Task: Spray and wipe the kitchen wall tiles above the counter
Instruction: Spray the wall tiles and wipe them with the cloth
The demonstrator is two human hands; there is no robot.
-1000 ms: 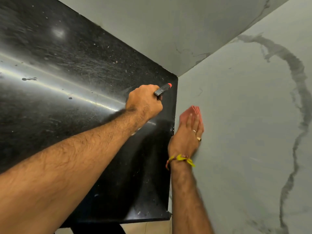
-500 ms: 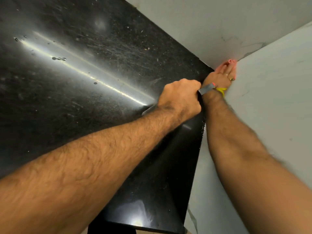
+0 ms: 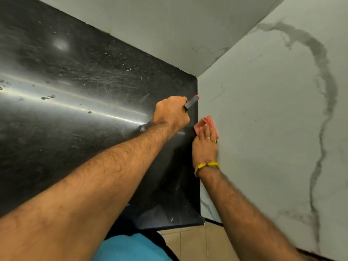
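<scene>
My left hand (image 3: 171,113) grips a dark spray bottle (image 3: 191,103) just above the black counter (image 3: 75,110). Its orange nozzle tip points toward the corner where the two walls meet. My right hand (image 3: 205,146) lies flat with straight fingers and presses a pink cloth (image 3: 204,122) against the grey marbled wall tile (image 3: 263,119) on the right, just above the counter's edge. Most of the bottle is hidden inside my fist. Part of the cloth is hidden under my fingers.
The back wall tile (image 3: 169,31) runs along the far side of the counter. Specks and smears dot the counter's surface, and a few droplets sit at the left. Beige floor tiles (image 3: 192,240) and blue clothing (image 3: 131,249) show below the counter's near edge.
My right hand slid the cloth up into the wall corner and has now come back down the right wall toward me. My left hand kept its grip on the bottle near the corner.
</scene>
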